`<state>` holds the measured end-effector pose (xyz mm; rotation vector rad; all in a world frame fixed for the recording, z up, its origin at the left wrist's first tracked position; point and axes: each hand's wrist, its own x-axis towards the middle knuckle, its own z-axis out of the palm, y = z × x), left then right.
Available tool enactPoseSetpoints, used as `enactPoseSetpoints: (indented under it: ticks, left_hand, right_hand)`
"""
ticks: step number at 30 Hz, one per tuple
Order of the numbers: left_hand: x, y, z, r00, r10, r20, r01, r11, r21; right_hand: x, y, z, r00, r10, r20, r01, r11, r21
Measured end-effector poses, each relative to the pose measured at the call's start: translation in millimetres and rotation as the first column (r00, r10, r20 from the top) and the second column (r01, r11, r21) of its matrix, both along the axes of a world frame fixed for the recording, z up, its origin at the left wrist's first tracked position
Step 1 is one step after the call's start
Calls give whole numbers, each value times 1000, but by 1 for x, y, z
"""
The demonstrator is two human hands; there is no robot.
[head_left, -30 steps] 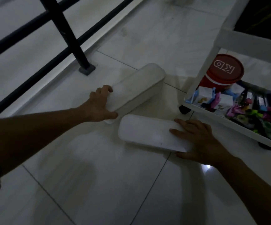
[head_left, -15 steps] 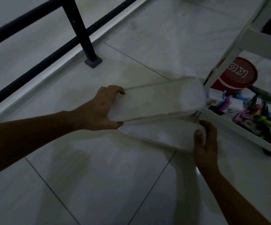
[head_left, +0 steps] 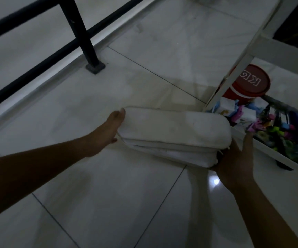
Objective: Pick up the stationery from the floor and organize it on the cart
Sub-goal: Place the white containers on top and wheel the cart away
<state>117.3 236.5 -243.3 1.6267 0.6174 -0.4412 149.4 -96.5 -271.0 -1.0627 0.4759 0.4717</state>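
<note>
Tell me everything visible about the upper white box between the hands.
The white oblong box is long, with rounded ends and a plain matte surface that looks like plastic. It lies roughly level, stacked on a second white piece of similar outline. The left hand presses straight fingers against its left end; the right hand cups the right end of both. The cart's lowest shelf is just beyond.

Big white "K" and half a "G", upside down, on the red lid (head_left: 248,86) in the cart (head_left: 278,52).
</note>
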Motion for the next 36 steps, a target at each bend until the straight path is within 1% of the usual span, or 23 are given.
enactPoseSetpoints:
  ticks: [1,2,3,4,7,11,14,16,19,21,24,26,29,32,34,36]
  left_hand:
    - [-2,-5,-5,992,77,-102,-90,986,-138]
    - [-2,-8,-9,978,132,-159,-168,956,-239]
    - [-1,-12,-9,969,170,-176,-217,930,-297]
    - [-1,-14,-9,963,202,-176,-250,913,-321]
    - [0,-20,-8,953,246,-179,-291,911,-293]
    - [-4,-23,-12,949,272,-157,-305,918,-254]
    - [-5,-21,-11,934,315,-171,-350,904,-247]
    - [-6,-22,-2,925,341,-168,-374,896,-239]
    - [-11,-22,26,906,392,-163,-421,877,-233]
    - [-19,-24,57,908,393,-143,-416,882,-220]
    - [-37,-31,117,931,365,-25,-362,909,-208]
    - [-51,-36,164,937,348,26,-339,926,-163]
    - [-75,-41,244,944,325,60,-319,943,-91]
    - [-98,-50,334,950,299,92,-290,952,-92]
    - [-113,-57,391,952,296,79,-290,953,-82]
    - [-124,-62,445,959,279,49,-276,959,-60]
  right_hand:
    - [3,1,4,997,77,-10,-77,997,-14]
    - [6,4,9,991,134,-11,-134,990,-33]
    - [8,7,12,985,173,-6,-173,984,-50]
    - [8,7,14,981,192,-10,-192,980,-57]
    - [3,4,9,976,203,-76,-206,978,-42]
    - [-6,9,8,986,129,-105,-137,988,-67]
    - [-5,16,10,985,131,-111,-140,987,-78]
    - [-4,20,20,982,141,-125,-152,984,-87]
    - [-5,23,50,973,107,-204,-135,983,-125]
    - [-9,25,81,970,86,-227,-125,978,-165]
    - [-18,25,138,966,96,-241,-147,968,-204]
    - [-27,22,181,960,97,-265,-157,964,-216]
    - [-44,17,255,951,108,-289,-168,967,-193]
    - [-69,7,335,956,120,-266,-169,971,-171]
    - [-91,-4,390,957,130,-257,-191,955,-227]
    - [-110,-14,445,961,123,-248,-177,962,-209]
